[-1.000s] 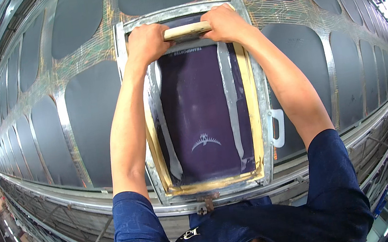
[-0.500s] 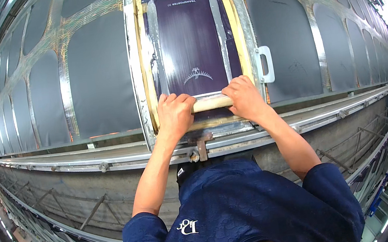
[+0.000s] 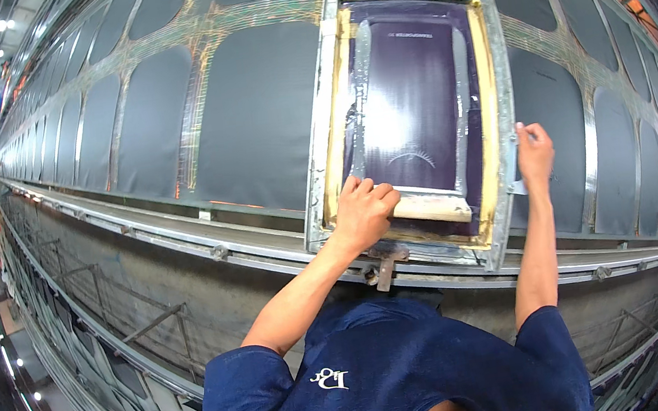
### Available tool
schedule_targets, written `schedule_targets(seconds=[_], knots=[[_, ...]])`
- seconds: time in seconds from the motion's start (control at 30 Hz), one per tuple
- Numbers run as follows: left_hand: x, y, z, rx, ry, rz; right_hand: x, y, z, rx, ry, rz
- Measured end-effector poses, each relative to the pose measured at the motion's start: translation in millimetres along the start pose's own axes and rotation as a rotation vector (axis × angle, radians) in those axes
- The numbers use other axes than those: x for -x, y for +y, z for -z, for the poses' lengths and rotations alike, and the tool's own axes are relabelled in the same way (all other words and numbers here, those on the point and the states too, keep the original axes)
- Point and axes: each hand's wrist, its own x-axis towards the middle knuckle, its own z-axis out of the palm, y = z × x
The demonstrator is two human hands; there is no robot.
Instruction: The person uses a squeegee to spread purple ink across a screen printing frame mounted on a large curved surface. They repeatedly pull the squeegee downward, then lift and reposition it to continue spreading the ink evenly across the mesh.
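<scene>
A screen-printing frame with a metal rim and yellow-taped inner edges lies on the long printing table. Dark purple ink coats its mesh. Across the near end of the mesh rests a squeegee with a pale wooden grip. My left hand is closed round the squeegee's left end. Over at the frame's right side, my right hand has its fingers curled on the white side handle, which it partly hides.
Dark grey rounded panels lie in rows on the table to both sides of the frame. A metal rail runs along the near edge, with a rusty bracket at the frame's near end. Lower racks stand at the left.
My right hand has let go of the squeegee and taken the frame's side handle. My left hand stays on the squeegee. The view has turned, and the frame appears tilted and farther right.
</scene>
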Motion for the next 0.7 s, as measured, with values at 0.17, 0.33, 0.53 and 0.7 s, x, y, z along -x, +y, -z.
schedule_targets(seconds=[0.17,0.33,0.53,0.7], knots=[[14.2,-23.9,34.4,-0.039,0.095,0.0,15.7,-42.6,-16.3,-0.22,0.05,0.029],[65.8,-147.0,101.1,-0.101,-0.062,0.033,87.6,-123.5,-133.2,-0.285,0.105,0.137],[140.5,-219.4,153.3,-0.291,0.029,-0.096,127.6,-204.5,-210.9,-0.333,0.065,0.037],[182.9,-216.3,146.8,-0.225,0.033,-0.13,130.2,-207.2,-211.9,-0.237,0.075,-0.042]])
